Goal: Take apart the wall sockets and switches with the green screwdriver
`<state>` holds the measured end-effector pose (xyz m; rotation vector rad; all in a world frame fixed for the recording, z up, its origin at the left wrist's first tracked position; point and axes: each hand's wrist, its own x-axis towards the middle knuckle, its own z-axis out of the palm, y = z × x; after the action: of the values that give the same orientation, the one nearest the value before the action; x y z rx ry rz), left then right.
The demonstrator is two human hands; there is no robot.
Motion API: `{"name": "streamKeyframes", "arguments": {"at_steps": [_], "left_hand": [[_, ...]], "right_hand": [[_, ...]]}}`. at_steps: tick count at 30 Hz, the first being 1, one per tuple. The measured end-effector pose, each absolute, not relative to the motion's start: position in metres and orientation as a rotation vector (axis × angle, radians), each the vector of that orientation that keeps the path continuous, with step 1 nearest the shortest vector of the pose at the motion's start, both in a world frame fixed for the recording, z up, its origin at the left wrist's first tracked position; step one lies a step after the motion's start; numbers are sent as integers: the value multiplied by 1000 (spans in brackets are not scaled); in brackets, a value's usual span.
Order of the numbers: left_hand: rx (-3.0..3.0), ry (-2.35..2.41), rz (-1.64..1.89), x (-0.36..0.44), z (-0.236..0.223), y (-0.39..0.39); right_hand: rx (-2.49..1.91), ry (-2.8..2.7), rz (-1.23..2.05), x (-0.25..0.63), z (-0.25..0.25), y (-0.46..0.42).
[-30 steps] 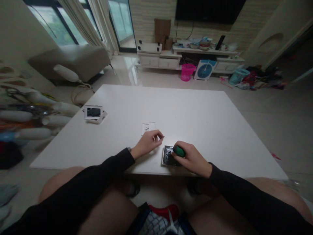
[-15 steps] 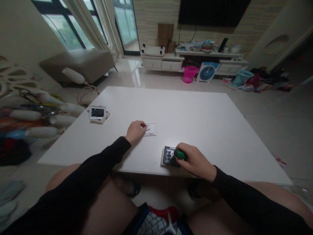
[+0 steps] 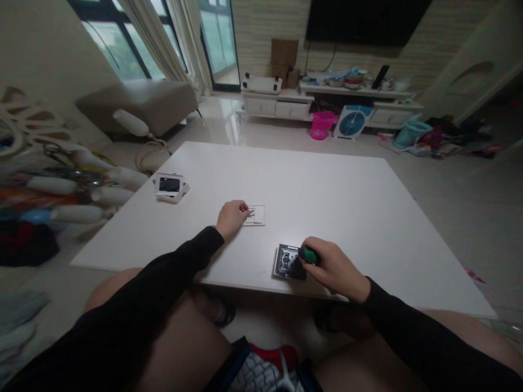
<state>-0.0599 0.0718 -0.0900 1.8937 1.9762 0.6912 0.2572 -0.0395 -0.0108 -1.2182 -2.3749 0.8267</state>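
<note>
A green tool handle (image 3: pixel 312 256) is gripped in the right hand (image 3: pixel 333 264) above a square black-faced unit (image 3: pixel 286 262), set near the front edge of the white table (image 3: pixel 347 201). The left hand (image 3: pixel 231 219) is pinched at a thin rectangular tray (image 3: pixel 261 210); whether anything is held cannot be told. The unit is judged light, rigid and smooth, best held by its sides.

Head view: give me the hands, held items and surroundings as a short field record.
Surface: white table
Left hand: fingertips at left edge of flat white piece; contact unclear
Right hand: gripping green-handled tool
By the tool: square black-faced unit
Table's left side: white-framed, dark-centred piece atop another white piece
Beyond table: pink basket, blue-and-white fan
</note>
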Motion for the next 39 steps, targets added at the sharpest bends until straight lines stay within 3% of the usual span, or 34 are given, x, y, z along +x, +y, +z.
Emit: {"name": "streamKeyframes", "arguments": {"at_steps": [5, 8, 13, 26, 39], "left_hand": [[1942, 1749, 753, -39, -63, 51], [2044, 1221, 713, -20, -51, 18], [2252, 856, 543, -3, -66, -25], [2308, 805, 499, 3, -77, -24], [2432, 746, 464, 6, -70, -23]], "right_hand": [[-1251, -2384, 729, 266, -5, -31], [-1302, -2408, 660, 275, -2, -23], [-1406, -2551, 630, 284, -3, -15], [-1361, -2846, 666, 272, -11, -24], [-1323, -2975, 438, 263, -19, -36]]}}
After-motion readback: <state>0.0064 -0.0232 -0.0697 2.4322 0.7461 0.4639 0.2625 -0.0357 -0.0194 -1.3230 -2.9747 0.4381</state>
